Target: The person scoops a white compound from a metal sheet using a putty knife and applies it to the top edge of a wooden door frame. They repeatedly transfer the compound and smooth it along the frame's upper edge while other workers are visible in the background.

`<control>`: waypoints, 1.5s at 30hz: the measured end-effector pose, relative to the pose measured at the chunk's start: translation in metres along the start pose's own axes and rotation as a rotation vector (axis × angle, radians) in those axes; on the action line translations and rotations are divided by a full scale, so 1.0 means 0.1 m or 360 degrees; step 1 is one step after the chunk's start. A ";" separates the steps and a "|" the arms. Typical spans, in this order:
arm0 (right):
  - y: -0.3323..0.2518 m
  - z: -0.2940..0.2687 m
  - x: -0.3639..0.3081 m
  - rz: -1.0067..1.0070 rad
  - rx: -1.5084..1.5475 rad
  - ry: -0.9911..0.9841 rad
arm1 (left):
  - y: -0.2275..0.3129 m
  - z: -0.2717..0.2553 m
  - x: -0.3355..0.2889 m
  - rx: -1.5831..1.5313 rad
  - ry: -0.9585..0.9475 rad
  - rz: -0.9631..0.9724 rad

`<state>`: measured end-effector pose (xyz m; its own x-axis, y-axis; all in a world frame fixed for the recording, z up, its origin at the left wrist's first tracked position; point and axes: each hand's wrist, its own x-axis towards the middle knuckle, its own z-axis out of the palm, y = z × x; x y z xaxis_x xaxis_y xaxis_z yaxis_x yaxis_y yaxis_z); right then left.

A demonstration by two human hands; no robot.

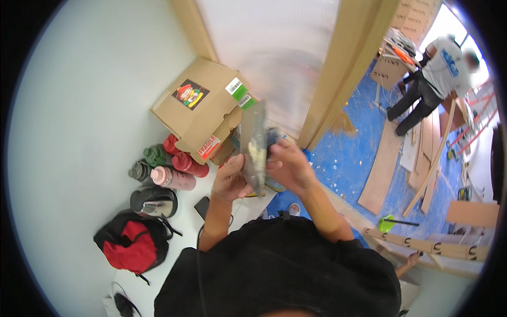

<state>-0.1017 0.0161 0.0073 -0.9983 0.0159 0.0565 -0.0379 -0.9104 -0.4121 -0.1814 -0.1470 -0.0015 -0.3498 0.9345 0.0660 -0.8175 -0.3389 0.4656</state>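
Note:
In front of my chest, a long flat grey metal blade, looking like a plastering trowel (253, 124), is held nearly upright. Pale, creamy plaster clings to its middle. My left hand (229, 177) is closed on the blade's lower left edge, thumb on the near face. Fingers of my right hand (293, 168) curl round a dark part, apparently the handle, on the trowel's right side. Motion blur and the blade hide some of the fingertips. Just beyond the trowel sits an opened brown cardboard box (206, 87).
Several drink bottles (173, 178), a kettle (154, 202), a black-and-red backpack (132, 243) and a phone (202, 207) crowd the white table at left. A wooden frame (343, 68) stands ahead. Planks (380, 169) lie on blue floor sheeting, where another person (433, 74) stands bent over.

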 end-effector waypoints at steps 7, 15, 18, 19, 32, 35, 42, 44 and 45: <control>-0.80 -0.07 -0.58 -0.0758 -0.0867 0.0532 | 0.30 -0.01 -0.12 0.1457 0.0620 0.0164; -0.77 0.66 -0.78 -0.0970 -0.2451 0.0717 | 0.35 0.07 0.08 0.0825 0.0751 0.0624; -0.57 0.70 -0.61 -0.1216 -0.2853 0.0197 | 0.38 0.07 0.17 0.0945 0.0596 0.0662; -0.51 0.71 -0.59 -0.1145 -0.2844 0.0205 | 0.36 0.07 0.20 0.1042 0.0644 0.0722; -0.17 0.45 -0.52 -0.1318 -0.3141 0.0336 | 0.24 0.23 0.28 0.1709 0.0750 0.0912; -0.16 0.41 -0.54 -0.1337 -0.3169 0.0293 | 0.19 0.25 0.34 0.1658 0.0785 0.0912; -0.12 0.33 -0.58 -0.1382 -0.3183 0.0237 | 0.11 0.19 0.41 0.1524 0.0835 0.0917; -0.11 0.31 -0.58 -0.1387 -0.3143 0.0252 | 0.09 0.15 0.42 0.1515 0.0850 0.0913; -0.11 0.31 -0.58 -0.1362 -0.3135 0.0260 | 0.08 0.13 0.43 0.1514 0.0863 0.0914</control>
<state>-0.0424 0.0122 0.0362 -0.7061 0.2051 0.6778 -0.2396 0.8315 -0.5012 -0.1969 -0.1083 0.0165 -0.8777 0.4337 0.2041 0.0954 -0.2592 0.9611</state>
